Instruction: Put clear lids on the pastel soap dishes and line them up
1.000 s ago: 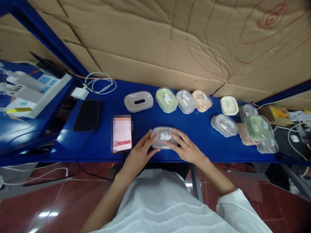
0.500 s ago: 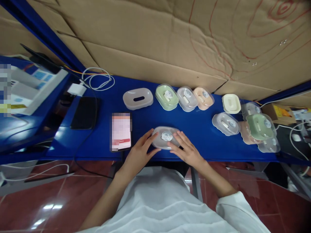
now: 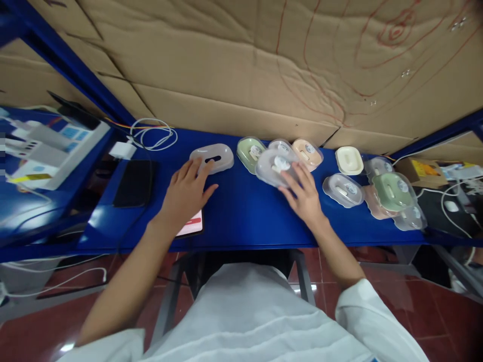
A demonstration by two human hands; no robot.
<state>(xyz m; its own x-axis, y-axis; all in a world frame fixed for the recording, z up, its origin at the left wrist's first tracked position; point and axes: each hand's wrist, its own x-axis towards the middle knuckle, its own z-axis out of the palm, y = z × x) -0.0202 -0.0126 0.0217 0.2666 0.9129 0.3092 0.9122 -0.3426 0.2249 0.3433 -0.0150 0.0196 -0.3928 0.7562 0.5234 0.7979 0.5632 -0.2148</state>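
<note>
My right hand [image 3: 305, 197] grips the right end of a grey lidded box [image 3: 272, 168] with a round label, tilted and overlapping the row at the back. That row holds a green lidded box [image 3: 249, 153], another grey one [image 3: 282, 146] partly hidden, and a peach one [image 3: 307, 154]. My left hand [image 3: 184, 193] has its fingers apart over the front of a pale oval piece with a dark slot [image 3: 222, 160]; whether it touches the piece is unclear. Below that hand a phone [image 3: 193, 224] is mostly covered.
At right are a cream square dish [image 3: 349, 161], a grey lidded box [image 3: 344, 190] and a pile of several lidded boxes [image 3: 394, 192]. A black device [image 3: 132, 183] and a coiled white cable [image 3: 154, 134] lie at left. Cardboard [image 3: 211, 75] stands behind.
The grey box has moved from the front edge up to the back row in my right hand. My left hand has let go of it and moved left and forward to the slotted piece.
</note>
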